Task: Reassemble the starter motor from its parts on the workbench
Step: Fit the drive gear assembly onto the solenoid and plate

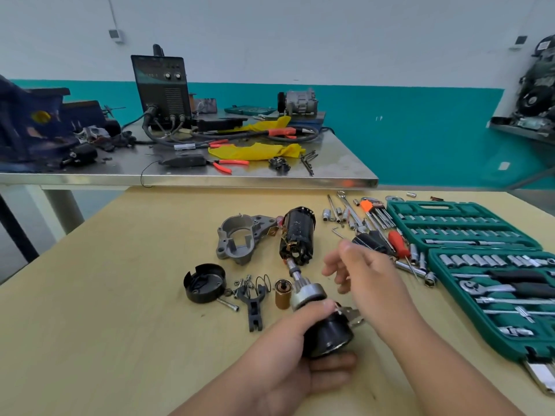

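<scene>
The left grip (288, 364) curled round a black motor part (329, 333) above the worktop (120, 295), its silver end towards the armature (295, 235). The right grip (368, 274) hovered beside it, fingers loose, holding nothing; the housing (240, 238) lay nearby.

Nose housing (240, 241) sits just L of armature (295, 235), mid workbench (120, 295). End cap (204, 283) nearer, further L; fork lever (255, 307) & plunger (283, 294) to its R. Drive assy (327, 334) nearest, in L hand (285, 364). Socket case (468, 232) far R; steel table (330, 157) behind
</scene>
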`<state>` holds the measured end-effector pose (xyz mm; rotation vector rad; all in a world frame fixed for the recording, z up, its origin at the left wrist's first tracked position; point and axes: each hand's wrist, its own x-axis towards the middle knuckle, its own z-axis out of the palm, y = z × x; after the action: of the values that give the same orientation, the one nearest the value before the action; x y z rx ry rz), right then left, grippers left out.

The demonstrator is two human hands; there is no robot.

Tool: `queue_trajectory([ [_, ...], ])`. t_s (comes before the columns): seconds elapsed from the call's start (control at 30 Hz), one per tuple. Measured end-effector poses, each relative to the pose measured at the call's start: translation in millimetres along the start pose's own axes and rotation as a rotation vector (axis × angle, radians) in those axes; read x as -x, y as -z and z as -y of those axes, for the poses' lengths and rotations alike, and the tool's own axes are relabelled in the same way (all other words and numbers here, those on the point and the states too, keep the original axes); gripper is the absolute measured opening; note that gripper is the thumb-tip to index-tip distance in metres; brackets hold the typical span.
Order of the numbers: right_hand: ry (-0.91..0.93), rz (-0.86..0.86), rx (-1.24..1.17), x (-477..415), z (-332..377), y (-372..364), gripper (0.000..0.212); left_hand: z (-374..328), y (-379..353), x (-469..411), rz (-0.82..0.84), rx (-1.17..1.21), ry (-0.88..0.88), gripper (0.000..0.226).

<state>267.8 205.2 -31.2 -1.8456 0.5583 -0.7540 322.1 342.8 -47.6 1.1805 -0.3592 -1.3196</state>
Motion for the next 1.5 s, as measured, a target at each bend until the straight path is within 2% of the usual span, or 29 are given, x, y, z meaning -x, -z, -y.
queue_trajectory([
  [0.07,0.020,-0.051,-0.069,-4.4,-1.0,6.9,0.042,-2.6,2.1,0.3,0.004,0.084,0.024,0.072],
  [0.13,0.003,-0.026,-0.025,-6.6,-3.8,12.2,0.036,-3.7,4.3,-1.3,0.000,0.176,0.012,0.074],
  [0.23,-0.093,0.131,-0.041,-3.3,-7.8,9.2,0.033,-6.5,7.7,1.3,0.019,0.193,-0.053,0.059],
  [0.33,-0.037,0.086,-0.200,-2.8,-9.3,5.4,0.024,-10.6,16.1,2.2,0.089,0.126,-0.090,0.044],
  [0.4,0.036,0.089,-0.306,-0.7,-8.0,3.4,0.024,-14.1,20.9,3.2,0.099,0.077,-0.133,0.054],
  [0.5,0.130,0.146,-0.282,5.4,-6.6,-1.2,0.032,-22.5,23.8,6.3,0.021,-0.011,-0.243,0.075],
  [0.6,0.159,0.188,-0.191,8.9,-5.5,-1.9,0.033,-27.6,26.8,5.9,-0.087,-0.039,-0.320,0.069],
  [0.67,0.137,0.231,-0.100,10.8,-5.8,-2.6,0.033,-29.1,29.5,4.4,-0.140,-0.048,-0.395,0.058],
  [0.77,0.088,0.316,0.043,9.0,-6.8,-3.3,0.024,-28.3,28.5,3.2,-0.186,-0.113,-0.508,0.028],
  [0.8,0.093,0.252,0.091,2.3,-9.1,-0.1,0.025,-27.7,28.1,3.2,-0.204,-0.120,-0.532,0.029],
  [0.87,0.098,-0.072,0.238,-24.4,-18.4,14.7,0.036,-28.0,28.1,2.8,-0.218,-0.113,-0.560,0.029],
  [0.9,0.072,-0.215,0.380,-40.6,-23.4,24.7,0.042,-28.4,27.6,3.4,-0.209,-0.104,-0.570,0.025],
  [0.93,0.011,-0.271,0.581,-55.4,-30.9,33.2,0.051,-28.7,27.1,3.7,-0.200,-0.087,-0.578,0.020],
  [1.0,-0.150,-0.161,0.954,-73.7,-50.9,39.8,0.072,-29.5,28.4,3.6,-0.172,-0.022,-0.578,0.018],
  [1.07,-0.200,-0.064,1.084,-79.8,-69.0,35.8,0.078,-30.5,30.7,2.8,-0.137,0.064,-0.547,0.020],
  [1.17,-0.049,-0.145,1.160,-75.3,-78.1,37.2,0.072,-31.5,31.0,3.1,-0.045,0.216,-0.463,0.040],
  [1.23,0.087,-0.225,1.059,-66.3,-74.4,42.4,0.067,-32.2,30.1,3.9,0.041,0.322,-0.431,0.054],
  [1.37,0.420,-0.264,0.540,-38.3,-50.5,39.3,0.075,-36.4,33.8,2.7,0.032,0.399,-0.465,0.055],
  [1.43,0.605,-0.215,0.487,-24.3,-37.7,30.1,0.075,-39.3,34.3,2.9,0.019,0.382,-0.511,0.057],
  [1.5,0.760,-0.174,0.478,-10.4,-29.0,18.8,0.068,-41.4,33.8,4.1,0.012,0.377,-0.554,0.044],
])
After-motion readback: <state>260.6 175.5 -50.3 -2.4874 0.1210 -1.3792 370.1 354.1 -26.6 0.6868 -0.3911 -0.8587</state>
